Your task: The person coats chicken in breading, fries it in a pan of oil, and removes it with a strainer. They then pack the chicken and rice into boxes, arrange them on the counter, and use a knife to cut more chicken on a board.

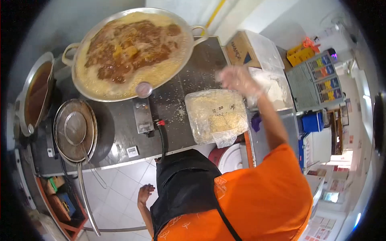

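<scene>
The fingers of the right hand are blurred, so I cannot tell whether they are closed or hold anything. Just below them and slightly left in the frame lies the tub of pale crumbs, right of centre on the desk; nearly square, it shows no clear long axis. The right hand is much the nearer. Its forearm rises from the orange sleeve up and leftward, and the hand points left. The left hand hangs at lower left, its fingers loosely bent with nothing seen in them. Farther out, the box stands above the tub, and the pan of foaming oil fills the upper left, long axis across the frame.
</scene>
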Available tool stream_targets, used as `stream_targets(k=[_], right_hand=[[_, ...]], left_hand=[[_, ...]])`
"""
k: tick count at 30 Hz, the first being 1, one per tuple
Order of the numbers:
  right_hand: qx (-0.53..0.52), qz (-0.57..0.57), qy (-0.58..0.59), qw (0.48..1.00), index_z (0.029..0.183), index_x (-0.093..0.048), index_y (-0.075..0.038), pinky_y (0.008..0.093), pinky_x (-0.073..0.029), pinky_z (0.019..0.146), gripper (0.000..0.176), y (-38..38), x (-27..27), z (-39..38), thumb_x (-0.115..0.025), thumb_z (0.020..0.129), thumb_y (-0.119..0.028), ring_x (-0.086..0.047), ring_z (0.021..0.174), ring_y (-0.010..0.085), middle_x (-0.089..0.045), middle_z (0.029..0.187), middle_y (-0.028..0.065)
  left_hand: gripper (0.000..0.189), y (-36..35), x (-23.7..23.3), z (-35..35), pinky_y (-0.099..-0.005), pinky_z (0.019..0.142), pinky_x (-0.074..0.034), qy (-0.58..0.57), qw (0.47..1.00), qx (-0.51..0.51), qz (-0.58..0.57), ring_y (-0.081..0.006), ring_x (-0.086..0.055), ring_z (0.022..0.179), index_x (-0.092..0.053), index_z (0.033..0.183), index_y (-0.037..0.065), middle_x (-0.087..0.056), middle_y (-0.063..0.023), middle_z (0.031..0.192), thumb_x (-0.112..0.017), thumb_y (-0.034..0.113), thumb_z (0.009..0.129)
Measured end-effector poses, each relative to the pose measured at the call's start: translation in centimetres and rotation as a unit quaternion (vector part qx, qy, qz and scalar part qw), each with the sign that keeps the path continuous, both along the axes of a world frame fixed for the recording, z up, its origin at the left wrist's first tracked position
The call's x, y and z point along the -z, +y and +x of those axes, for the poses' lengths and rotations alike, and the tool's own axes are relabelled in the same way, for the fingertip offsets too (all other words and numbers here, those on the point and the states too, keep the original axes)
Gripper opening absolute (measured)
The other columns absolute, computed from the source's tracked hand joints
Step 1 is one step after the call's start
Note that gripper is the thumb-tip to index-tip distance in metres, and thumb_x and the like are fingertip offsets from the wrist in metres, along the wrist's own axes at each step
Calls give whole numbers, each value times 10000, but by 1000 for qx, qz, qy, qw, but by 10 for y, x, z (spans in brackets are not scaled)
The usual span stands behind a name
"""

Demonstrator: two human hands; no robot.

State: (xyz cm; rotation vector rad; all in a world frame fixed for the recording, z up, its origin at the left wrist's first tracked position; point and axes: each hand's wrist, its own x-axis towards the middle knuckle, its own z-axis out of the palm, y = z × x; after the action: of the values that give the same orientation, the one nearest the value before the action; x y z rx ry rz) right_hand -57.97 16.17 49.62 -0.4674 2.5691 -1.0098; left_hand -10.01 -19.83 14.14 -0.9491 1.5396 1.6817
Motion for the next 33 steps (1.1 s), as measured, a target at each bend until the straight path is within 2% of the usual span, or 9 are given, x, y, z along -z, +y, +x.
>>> stream_targets(k=[2, 6, 10, 14, 16, 20, 22, 30, 33], right_hand=[[25, -94, -130, 987, 1336, -486, -95, 332, -553, 788, 484, 70, 96, 37, -636, 896, -232, -620, 990, 209, -557, 1231, 103], [281, -670, -142, 672, 1497, -210, -215, 451, -475, 921, 739, 92, 219, 144, -579, 902, -452, -530, 1151, 315, -443, 1382, 110], [450, -667, -213, 555, 1508, -173, -208, 398, -414, 969, 672, 98, 265, 145, -435, 961, -497, -496, 1168, 270, -444, 1382, 124], [445, -704, -165, 529, 1393, -364, -109, 373, -442, 921, 511, 122, 224, 152, -454, 964, -372, -544, 1053, 225, -528, 1203, 123], [409, -530, -217, 710, 1226, -491, -43, 338, -461, 881, 324, 142, 247, 164, -439, 944, -193, -559, 1024, 193, -547, 1155, 120], [457, -587, -239, 624, 1147, -572, -66, 201, -436, 599, 292, 159, 237, 179, -397, 926, -143, -557, 729, 89, -602, 910, 23], [359, -365, -122, 850, 1185, -532, -56, 181, -389, 584, 308, 179, 224, 187, -359, 932, -87, -486, 668, 72, -586, 867, 1], [354, -241, -49, 902, 1305, -440, 39, 381, -450, 883, 523, 209, 207, 171, -451, 960, -354, -598, 962, 343, -600, 988, 227], [339, -112, -19, 934, 1361, -395, 35, 408, -436, 926, 664, 201, 218, 170, -440, 947, -482, -580, 1045, 386, -587, 1100, 278]], left_hand=[[377, 14, -47, -74, -311, 731, -465, 161, 980, 106, -48, -156, -611, 810, -634, 898, -30, -661, -82, 848, -471, 301, 973], [497, 165, -185, -238, -350, 807, -488, 340, 915, 188, -108, -227, -575, 898, -532, 1145, 13, -608, -119, 1011, -701, 368, 840], [541, 329, -209, -298, -346, 731, -501, 619, 733, 223, -172, -283, -579, 893, -497, 1199, 20, -552, -166, 1038, -756, 140, 740], [398, 378, -186, -317, -327, 650, -492, 568, 771, 270, -100, -276, -595, 749, -589, 1084, 13, -591, -154, 904, -712, 47, 707], [238, 393, -180, -330, -341, 611, -485, 628, 720, 239, -174, -273, -603, 648, -651, 941, 1, -615, -147, 796, -669, -1, 704], [130, 425, -154, -351, -332, 554, -482, 587, 734, 263, -217, -252, -617, 576, -662, 808, -17, -623, -158, 682, -675, 56, 701], [122, 433, -152, -358, -328, 549, -482, 560, 756, 260, -218, -250, -610, 557, -660, 788, -15, -613, -157, 653, -681, 70, 704], [144, 444, -225, -306, -309, 560, -478, 592, 723, 319, -156, -208, -598, 552, -635, 775, 5, -621, -101, 644, -711, 127, 757], [137, 430, -234, -312, -254, 569, -450, 508, 843, 157, -81, -129, -548, 586, -662, 828, 39, -586, -6, 646, -703, 170, 829]])
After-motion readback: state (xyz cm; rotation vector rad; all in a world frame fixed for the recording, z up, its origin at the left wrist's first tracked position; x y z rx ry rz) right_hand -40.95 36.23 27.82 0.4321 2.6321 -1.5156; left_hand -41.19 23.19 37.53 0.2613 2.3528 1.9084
